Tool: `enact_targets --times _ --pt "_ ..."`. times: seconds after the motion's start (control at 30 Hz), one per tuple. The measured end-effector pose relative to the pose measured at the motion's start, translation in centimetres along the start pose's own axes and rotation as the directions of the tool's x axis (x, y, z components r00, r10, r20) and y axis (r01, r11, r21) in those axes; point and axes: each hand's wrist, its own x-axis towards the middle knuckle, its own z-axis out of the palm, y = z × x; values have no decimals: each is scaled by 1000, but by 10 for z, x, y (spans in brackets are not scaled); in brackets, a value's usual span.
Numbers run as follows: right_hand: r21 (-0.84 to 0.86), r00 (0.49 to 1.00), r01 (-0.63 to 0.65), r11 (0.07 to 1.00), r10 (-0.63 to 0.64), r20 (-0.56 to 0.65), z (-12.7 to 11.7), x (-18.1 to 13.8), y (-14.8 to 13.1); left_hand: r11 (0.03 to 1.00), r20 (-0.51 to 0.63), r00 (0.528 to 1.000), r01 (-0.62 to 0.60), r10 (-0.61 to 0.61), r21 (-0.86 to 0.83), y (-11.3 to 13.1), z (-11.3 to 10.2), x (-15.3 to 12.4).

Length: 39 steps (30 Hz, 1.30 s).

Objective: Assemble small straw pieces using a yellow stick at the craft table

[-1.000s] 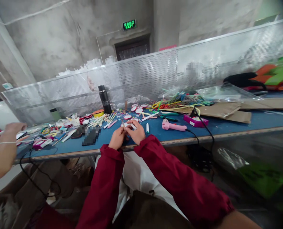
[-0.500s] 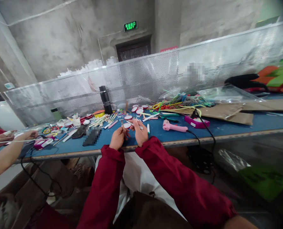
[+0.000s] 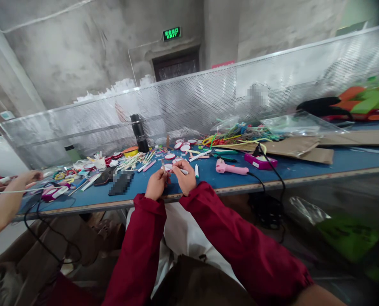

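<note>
Head view: left hand (image 3: 156, 184) closed, pinching small piece (image 3: 163, 163), identity unclear. Right hand (image 3: 186, 180) gripping white stick (image 3: 184, 171), pen-like, near piece. Both over blue table (image 3: 227, 180), close to its front edge. Marker (image 3: 196, 171) just beside right hand. Step, judged: fine two-handed work on piece. Next move likely calls for steady left pinch, precise right fingertips.

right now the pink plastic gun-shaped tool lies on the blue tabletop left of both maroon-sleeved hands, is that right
Not quite: the head view shows the pink plastic gun-shaped tool right of both the left hand and the right hand, not left of them. It does lie on the blue tabletop.
</note>
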Motion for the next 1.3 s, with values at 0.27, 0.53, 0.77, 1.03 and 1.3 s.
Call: enact_targets --times 0.27,0.53,0.77,1.03,1.3 --pt "-29 1000 -23 999 23 18 1 0 0 999 -5 1000 13 -13 31 6 0 -2" --pt "-56 1000 -16 998 15 -17 0 0 2 999 1 999 33 -33 15 6 0 -1" --pt "-133 1000 20 991 -23 -16 -3 3 14 1000 -12 1000 9 -9 -8 8 2 -3" --pt "-249 993 -17 968 45 106 -8 8 18 992 -11 1000 -19 17 -127 7 4 -2" --pt "-163 986 -99 982 118 114 -11 2 12 992 34 999 11 -7 -128 10 7 -4"
